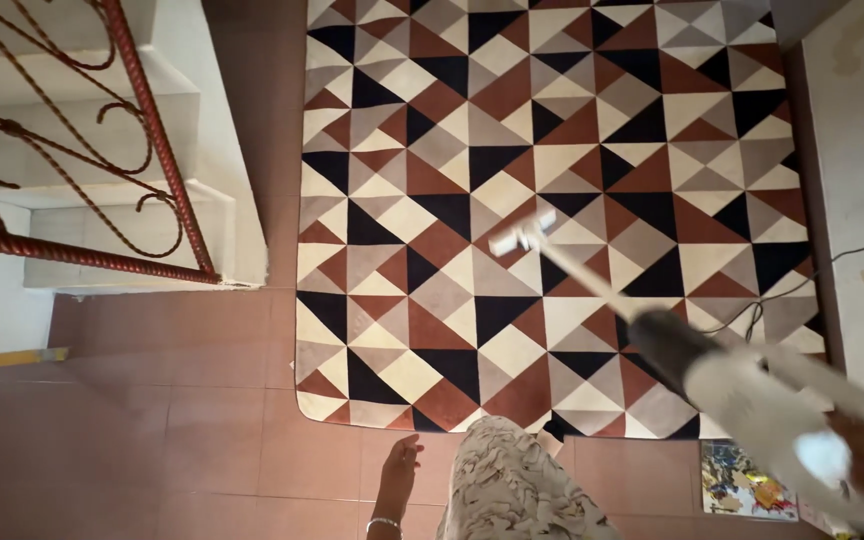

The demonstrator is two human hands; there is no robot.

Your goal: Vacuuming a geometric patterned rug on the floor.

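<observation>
vacuum: smooth white-grey plastic | rug: matt woven cloth | floor: reddish tile | railing: twisted red-painted metal

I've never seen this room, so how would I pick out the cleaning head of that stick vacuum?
Find the triangle-patterned rug on the reddish tile floor. Near its middle lies a small white bar, the cleaning head, joined to a pale tube slanting toward the lower right. It alone sits raised on the flat pattern.

A home interior: patterned triangle rug on terracotta floor tiles, beside a wrought-iron stair railing.
</observation>
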